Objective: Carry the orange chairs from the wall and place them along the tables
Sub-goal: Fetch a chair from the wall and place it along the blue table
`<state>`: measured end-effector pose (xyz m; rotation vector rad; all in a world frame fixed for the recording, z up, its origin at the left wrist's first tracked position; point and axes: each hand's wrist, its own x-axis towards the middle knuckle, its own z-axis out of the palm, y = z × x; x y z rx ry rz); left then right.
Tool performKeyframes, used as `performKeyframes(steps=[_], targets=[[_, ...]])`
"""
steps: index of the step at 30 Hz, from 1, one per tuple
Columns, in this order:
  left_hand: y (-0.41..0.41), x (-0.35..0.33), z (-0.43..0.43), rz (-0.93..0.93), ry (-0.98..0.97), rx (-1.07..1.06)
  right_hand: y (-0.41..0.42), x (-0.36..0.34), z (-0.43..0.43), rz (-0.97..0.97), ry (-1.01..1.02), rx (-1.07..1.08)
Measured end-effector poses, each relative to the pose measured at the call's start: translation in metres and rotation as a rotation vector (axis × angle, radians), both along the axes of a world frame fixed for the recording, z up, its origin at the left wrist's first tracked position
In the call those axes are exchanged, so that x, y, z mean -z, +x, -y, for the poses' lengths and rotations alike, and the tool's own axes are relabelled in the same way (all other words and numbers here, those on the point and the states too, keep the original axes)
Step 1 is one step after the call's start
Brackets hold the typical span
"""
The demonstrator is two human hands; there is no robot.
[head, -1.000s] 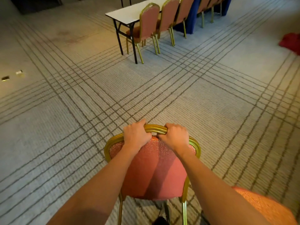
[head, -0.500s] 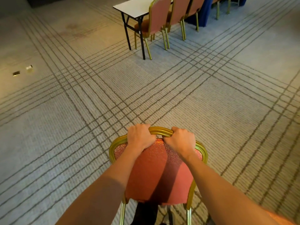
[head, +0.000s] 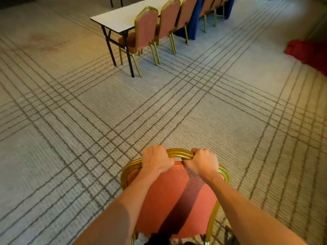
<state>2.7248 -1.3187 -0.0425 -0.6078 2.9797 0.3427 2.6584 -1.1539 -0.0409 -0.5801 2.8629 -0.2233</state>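
Orange upholstery fills the bottom of the view, where the orange chair (head: pixel 177 197) being carried is seen from behind its back, over open carpet (head: pixel 70 121) and well apart from the tables. The left hand (head: pixel 155 161) and the right hand (head: pixel 201 164) sit close together on the gold top rail (head: pixel 179 153), and the fingers (head: pixel 159 149) of both are curled tight round it, with nothing else in either hand. The chair's feet are cut off by the bottom edge, so whether it is lifted clear of the floor cannot be told. Ahead, a row of placed chairs (head: pixel 146 27), at least four, stands pushed in along the near long side of the white-topped table (head: pixel 120 18) and on past a blue cloth (head: pixel 194 20) draped over the next one. By this showing the task is well under way, though this chair has the whole stretch of carpet to cross before it is set down. The nearest placed chair already sits at the near corner of the table, so where this one will go is not plain. The wall and any chairs left there are out of view, as are the far sides of the tables. A red heap of cloth (head: pixel 307 52) lies on the floor at the right edge. No brand, label or writing can be read anywhere
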Motion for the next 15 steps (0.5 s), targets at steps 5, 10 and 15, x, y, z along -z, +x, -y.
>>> performKeyframes(steps=[5, 10, 15], targets=[[-0.069, -0.018, -0.006, -0.036, 0.013, 0.102, -0.059, -0.018, -0.010, -0.051, 0.013, 0.038], [-0.154, -0.027, -0.008, -0.096, 0.024, 0.145, -0.136, -0.024, -0.021, -0.096, -0.013, 0.092], [-0.248, -0.017, -0.019, -0.151, 0.068, 0.108, -0.232, -0.019, -0.039, -0.096, -0.033, 0.158]])
